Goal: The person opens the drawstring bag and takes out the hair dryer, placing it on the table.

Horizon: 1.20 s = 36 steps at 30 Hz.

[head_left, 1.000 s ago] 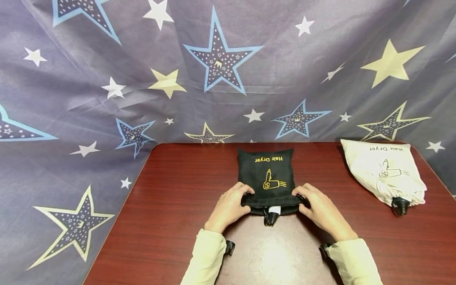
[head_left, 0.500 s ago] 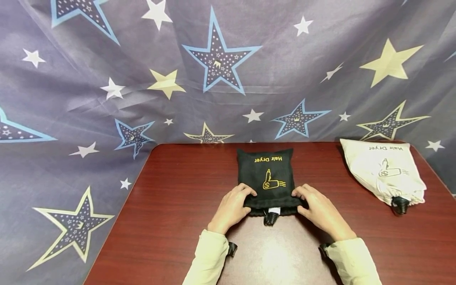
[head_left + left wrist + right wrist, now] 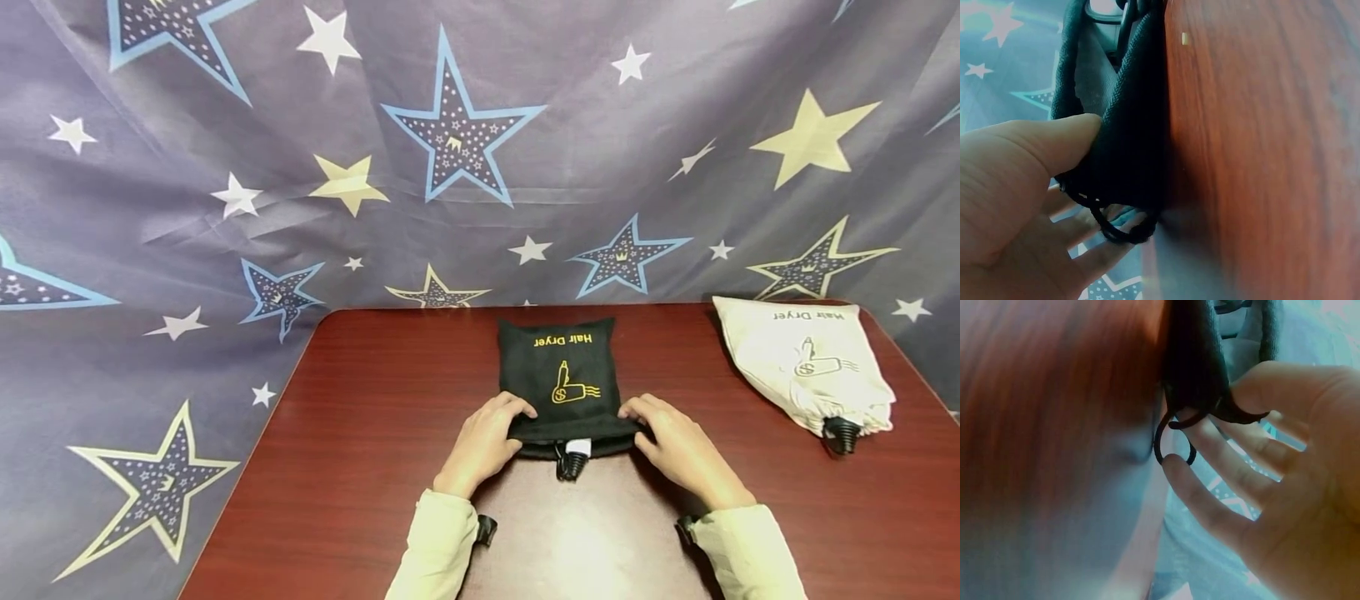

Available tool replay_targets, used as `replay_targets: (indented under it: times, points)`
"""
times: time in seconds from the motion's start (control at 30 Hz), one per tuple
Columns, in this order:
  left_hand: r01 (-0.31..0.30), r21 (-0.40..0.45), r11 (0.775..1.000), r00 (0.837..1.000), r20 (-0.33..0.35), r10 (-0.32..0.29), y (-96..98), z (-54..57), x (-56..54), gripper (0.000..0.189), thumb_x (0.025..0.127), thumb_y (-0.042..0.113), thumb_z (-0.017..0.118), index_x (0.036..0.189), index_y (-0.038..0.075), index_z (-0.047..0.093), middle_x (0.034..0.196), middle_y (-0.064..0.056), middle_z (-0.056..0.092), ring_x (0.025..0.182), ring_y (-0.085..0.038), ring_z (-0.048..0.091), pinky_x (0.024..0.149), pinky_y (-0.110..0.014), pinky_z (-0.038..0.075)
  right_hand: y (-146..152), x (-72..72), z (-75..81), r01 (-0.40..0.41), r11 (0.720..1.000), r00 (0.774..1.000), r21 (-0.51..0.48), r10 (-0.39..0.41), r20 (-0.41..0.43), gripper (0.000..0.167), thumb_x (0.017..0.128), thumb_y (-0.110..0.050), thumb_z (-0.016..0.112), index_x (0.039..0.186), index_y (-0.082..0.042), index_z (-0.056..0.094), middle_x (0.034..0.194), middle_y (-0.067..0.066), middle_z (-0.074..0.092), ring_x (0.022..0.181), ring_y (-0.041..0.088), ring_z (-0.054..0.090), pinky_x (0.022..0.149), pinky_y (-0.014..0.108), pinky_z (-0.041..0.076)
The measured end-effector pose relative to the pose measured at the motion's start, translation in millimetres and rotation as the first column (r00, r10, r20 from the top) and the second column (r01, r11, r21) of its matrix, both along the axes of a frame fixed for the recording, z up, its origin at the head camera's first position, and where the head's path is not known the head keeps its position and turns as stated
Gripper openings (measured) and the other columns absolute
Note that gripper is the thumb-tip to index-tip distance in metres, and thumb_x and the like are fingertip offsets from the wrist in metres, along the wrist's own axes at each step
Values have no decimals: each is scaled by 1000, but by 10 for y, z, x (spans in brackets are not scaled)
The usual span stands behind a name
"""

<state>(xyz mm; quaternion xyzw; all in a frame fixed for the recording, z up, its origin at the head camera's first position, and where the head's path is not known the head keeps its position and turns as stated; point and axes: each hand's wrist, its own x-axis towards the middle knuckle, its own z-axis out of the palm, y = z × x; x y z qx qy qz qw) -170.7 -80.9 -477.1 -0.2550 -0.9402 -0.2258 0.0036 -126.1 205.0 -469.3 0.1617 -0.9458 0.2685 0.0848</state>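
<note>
A black cloth drawstring bag (image 3: pixel 581 379), printed "Hair Dryer" with a dryer outline in yellow, lies with its mouth toward me. My left hand (image 3: pixel 480 446) pinches the left corner of the mouth, thumb at the inner rim. On the opposite corner, my right hand (image 3: pixel 678 446) pinches the cloth the same way. From the mouth sticks a black ribbed cord end (image 3: pixel 573 467) with a white label (image 3: pixel 578 447); the rest is hidden inside. A drawstring loop (image 3: pixel 1125 236) hangs by my left fingers, and another loop (image 3: pixel 1157 440) touches a right fingertip.
A white "Hair Dryer" bag (image 3: pixel 810 358), its mouth gathered around a black ribbed cord end (image 3: pixel 842 433), lies at the back right of the reddish wooden table (image 3: pixel 360 467). A star-patterned cloth (image 3: pixel 285 208) hangs behind the table.
My left hand shifted slightly inward, then back out to the left. My right hand has moved a little outward, and the bag's mouth is stretched slightly wider than half a second ago.
</note>
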Motion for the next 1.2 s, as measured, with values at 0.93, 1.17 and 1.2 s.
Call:
replay_targets:
  times: [0.93,1.17,1.2]
  points:
    - [69,-6,998,985,156,-68,-107,97,34,38,87,-1,63,117,21,67,124,3,62,123,-18,55,101,-42,47,46,8,54,-31,999,998,-32,33,61,31,76,7,66,99,-13,67,94,-4,62,90,18,59,76,40,50]
    - [78,-22,997,991,114,-75,-104,101,35,39,86,-5,62,116,19,68,122,2,64,121,-19,56,102,-40,46,58,7,73,-42,997,994,-60,48,101,30,78,7,67,100,-14,67,95,-4,63,89,17,59,76,38,50]
    - [75,-23,997,991,109,-73,-100,96,36,38,86,-5,62,115,19,68,121,2,64,121,-18,57,102,-39,46,57,5,73,-46,997,993,-67,53,102,30,78,7,67,100,-14,67,94,-5,63,88,17,59,76,38,50]
